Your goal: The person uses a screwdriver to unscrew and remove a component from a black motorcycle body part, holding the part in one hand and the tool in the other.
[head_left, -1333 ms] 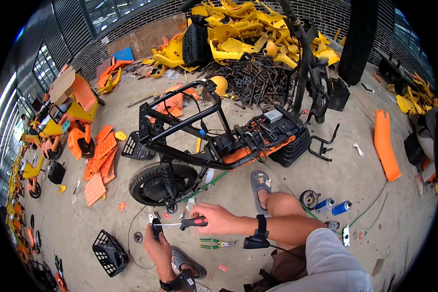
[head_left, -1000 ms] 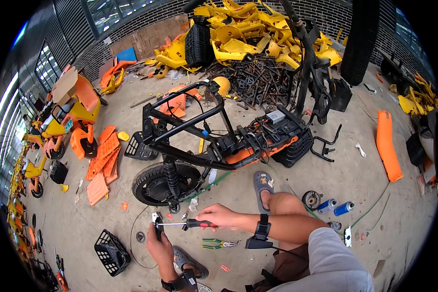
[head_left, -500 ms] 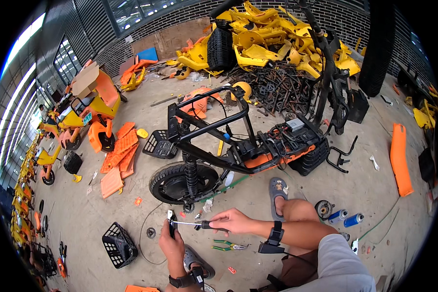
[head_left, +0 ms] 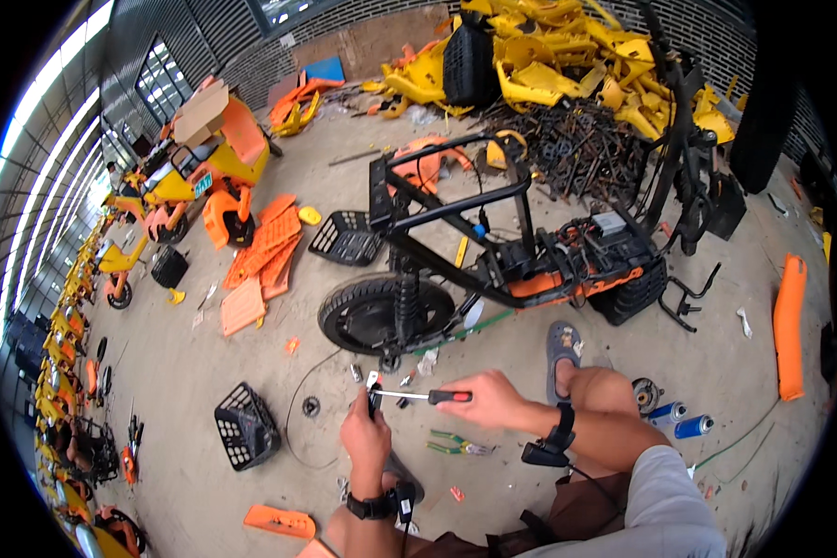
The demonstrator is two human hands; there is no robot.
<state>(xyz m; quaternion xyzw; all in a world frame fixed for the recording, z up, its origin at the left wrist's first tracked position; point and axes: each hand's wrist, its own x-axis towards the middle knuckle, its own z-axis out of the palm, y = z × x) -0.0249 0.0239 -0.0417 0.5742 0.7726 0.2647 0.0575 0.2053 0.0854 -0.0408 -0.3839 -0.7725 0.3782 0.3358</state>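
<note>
I log: right hand [head_left: 495,402] closed round black-and-red-handled, steel-shafted screwdriver [head_left: 445,397]; shaft axis runs leftward | left hand [head_left: 366,437], nearer the tip, pinches slim black part [head_left: 375,401]; part lies left of right hand, at tip; contact unclear

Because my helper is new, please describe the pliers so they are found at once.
From the black scooter frame, come down the picture to the right hand. Just below it, the pliers lie on the floor. Green-and-yellow handles set them apart from the screwdriver in that hand.
</note>
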